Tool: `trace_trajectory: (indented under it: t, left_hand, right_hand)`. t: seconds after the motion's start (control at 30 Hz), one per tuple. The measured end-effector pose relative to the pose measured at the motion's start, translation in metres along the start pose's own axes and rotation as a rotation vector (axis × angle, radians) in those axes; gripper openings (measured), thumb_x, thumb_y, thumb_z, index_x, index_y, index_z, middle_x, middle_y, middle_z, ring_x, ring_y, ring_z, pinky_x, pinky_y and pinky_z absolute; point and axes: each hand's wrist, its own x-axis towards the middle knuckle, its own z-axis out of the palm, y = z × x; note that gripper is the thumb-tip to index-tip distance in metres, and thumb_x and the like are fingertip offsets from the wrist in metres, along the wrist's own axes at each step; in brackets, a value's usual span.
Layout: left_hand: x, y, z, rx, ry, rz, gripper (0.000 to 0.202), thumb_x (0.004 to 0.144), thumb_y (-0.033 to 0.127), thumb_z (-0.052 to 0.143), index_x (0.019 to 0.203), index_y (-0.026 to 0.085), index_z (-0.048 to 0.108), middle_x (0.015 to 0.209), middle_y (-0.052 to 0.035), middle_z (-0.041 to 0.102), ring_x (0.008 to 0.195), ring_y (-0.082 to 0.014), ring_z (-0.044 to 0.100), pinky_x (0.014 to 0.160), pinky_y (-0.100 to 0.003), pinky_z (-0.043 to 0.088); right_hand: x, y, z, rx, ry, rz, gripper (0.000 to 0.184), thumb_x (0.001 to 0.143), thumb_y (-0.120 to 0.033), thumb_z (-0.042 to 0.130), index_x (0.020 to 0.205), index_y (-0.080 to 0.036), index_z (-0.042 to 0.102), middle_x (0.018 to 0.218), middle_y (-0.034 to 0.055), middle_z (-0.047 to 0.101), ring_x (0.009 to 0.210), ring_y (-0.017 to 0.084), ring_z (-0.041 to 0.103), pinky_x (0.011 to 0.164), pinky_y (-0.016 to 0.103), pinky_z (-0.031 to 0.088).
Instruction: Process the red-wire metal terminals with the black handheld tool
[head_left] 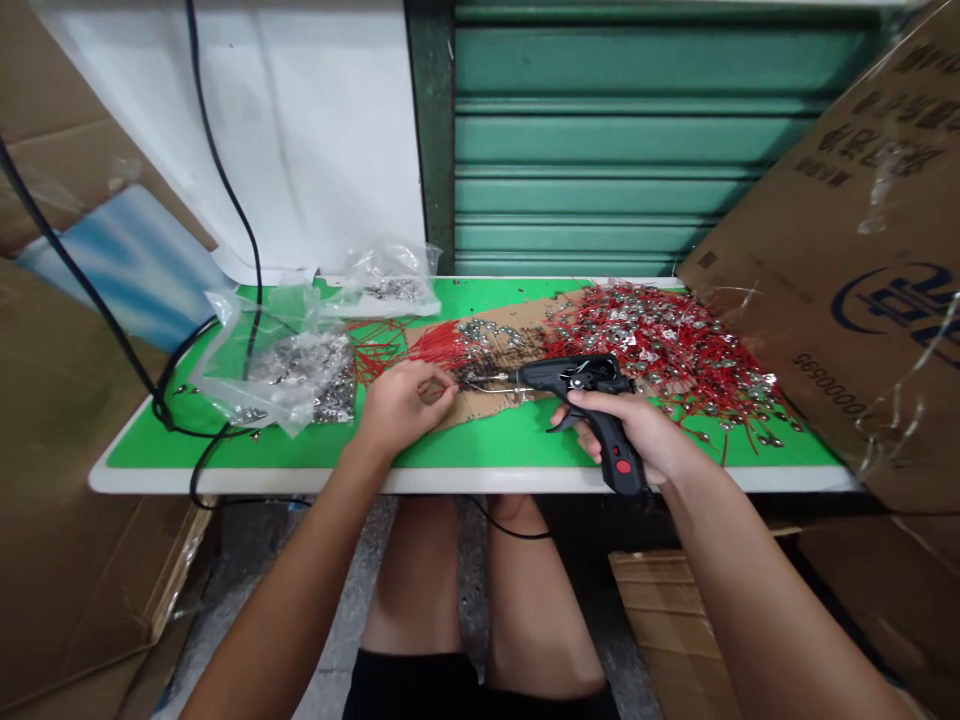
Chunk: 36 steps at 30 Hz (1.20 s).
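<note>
My right hand (pixel 637 430) is wrapped round the grip of a black glue gun (pixel 581 385) with a red switch, its nozzle pointing left at a strip of brown cardboard (pixel 495 400) on the green table (pixel 487 450). My left hand (pixel 401 405) is closed in a pinch on a small metal part at the end of a red wire (pixel 431 345), right by the nozzle tip. A row of red wires with metal terminals (pixel 480 345) lies on the cardboard just beyond my fingers.
A large heap of red wires with metal parts (pixel 660 340) covers the table's right side. Clear plastic bags of metal parts (pixel 296 375) lie on the left, another bag (pixel 390 280) at the back. Black cables (pixel 210 430) hang over the left edge. Cardboard boxes (pixel 862 250) stand on both sides.
</note>
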Motion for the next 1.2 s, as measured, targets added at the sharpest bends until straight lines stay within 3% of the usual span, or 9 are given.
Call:
trace_trajectory:
  t: [0.5,1.2]
  left_hand:
    - [0.0006,-0.0008,0.0013,0.022,0.008,-0.030,0.015,0.082,0.031,0.066,0.080,0.019,0.073,0.073,-0.0012,0.069,0.067,-0.0145,0.057,0.068,-0.026,0.042]
    - [0.0019,-0.0028,0.0013,-0.013,-0.011,-0.072,0.017,0.082,0.034,0.065,0.080,0.019,0.073,0.071,-0.0004,0.068,0.066,-0.0133,0.056,0.063,-0.024,0.039]
  right_hand:
    - [-0.0033,-0.0066,0.0033,-0.051,0.042,0.036,0.036,0.075,-0.049,0.069,0.071,-0.013,0.072,0.042,0.0033,0.052,0.035,0.010,0.044,0.035,0.020,0.033]
    - [0.0024,-0.0076,0.0026,0.171,0.061,0.152,0.030,0.081,-0.031,0.065,0.057,-0.013,0.062,0.055,0.0033,0.056,0.036,0.008,0.045,0.033,0.019,0.036]
